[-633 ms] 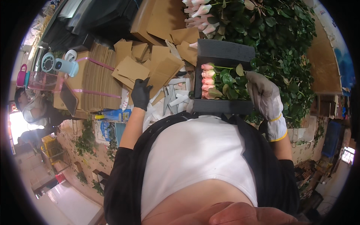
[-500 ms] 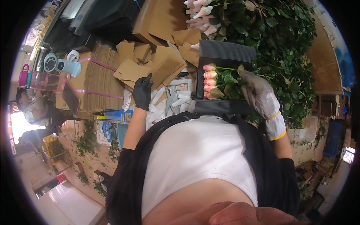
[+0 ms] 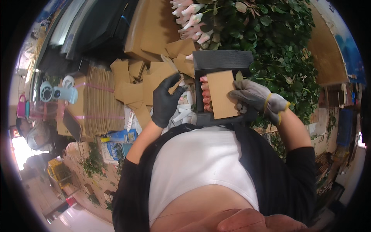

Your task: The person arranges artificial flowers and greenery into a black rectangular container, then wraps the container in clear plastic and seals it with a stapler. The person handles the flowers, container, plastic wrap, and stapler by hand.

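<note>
A row of pink roses (image 3: 205,94) lies in a black corrugated wrapper (image 3: 222,60), its far flap folded up. Across the stems and part of the blooms sits a flat piece of brown cardboard (image 3: 222,92). My right hand (image 3: 257,98), in a grey-white glove with yellow trim, grips the cardboard by its right edge. Left of the wrapper, my left hand (image 3: 168,100) in a black glove is held above the white scraps, thumb and fingers apart, with nothing seen in it. More cardboard pieces (image 3: 152,83) are heaped beyond it.
Leafy rose stems (image 3: 270,46) fill the far right, with more roses in pale sleeves (image 3: 189,17) at their left. A strapped cardboard stack (image 3: 98,100) stands left, beside a light-blue fan (image 3: 62,94). White paper scraps (image 3: 183,112) lie near the wrapper. Someone (image 3: 38,135) is at the far left.
A cardboard piece now covers the rose stems, with my right hand on it. My left hand has come away from the cardboard heap toward the wrapper, its fingers spread. The view has shifted slightly.
</note>
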Available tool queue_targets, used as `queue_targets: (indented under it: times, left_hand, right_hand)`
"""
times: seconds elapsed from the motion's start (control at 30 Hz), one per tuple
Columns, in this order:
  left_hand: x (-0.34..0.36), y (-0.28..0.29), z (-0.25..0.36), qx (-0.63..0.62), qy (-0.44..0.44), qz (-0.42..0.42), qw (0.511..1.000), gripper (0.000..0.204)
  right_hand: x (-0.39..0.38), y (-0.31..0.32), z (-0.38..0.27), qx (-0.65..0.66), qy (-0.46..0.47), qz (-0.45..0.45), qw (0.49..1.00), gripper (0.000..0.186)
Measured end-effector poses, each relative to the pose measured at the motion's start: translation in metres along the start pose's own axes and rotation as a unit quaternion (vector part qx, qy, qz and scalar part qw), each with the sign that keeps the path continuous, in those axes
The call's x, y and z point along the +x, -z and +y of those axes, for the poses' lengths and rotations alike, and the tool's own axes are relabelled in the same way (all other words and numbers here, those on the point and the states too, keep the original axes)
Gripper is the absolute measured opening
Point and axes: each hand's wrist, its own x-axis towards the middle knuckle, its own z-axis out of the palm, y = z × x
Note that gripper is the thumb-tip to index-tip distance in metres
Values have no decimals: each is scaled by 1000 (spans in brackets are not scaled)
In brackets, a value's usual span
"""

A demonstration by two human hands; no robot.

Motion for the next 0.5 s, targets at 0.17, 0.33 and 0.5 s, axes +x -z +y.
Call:
queue_targets:
  times: [0.17,0.33,0.5]
  left_hand:
    - [12,-58,-11,204,-232,-298,903,72]
    - [8,-73,-7,321,-199,-349,858,84]
    - [10,-75,12,365,-187,-364,836,79]
  right_hand:
    - [38,-18,0,-323,-65,70,941,32]
    - [25,-13,47,-618,191,64,760,17]
    - [33,-10,14,-544,179,95,814,22]
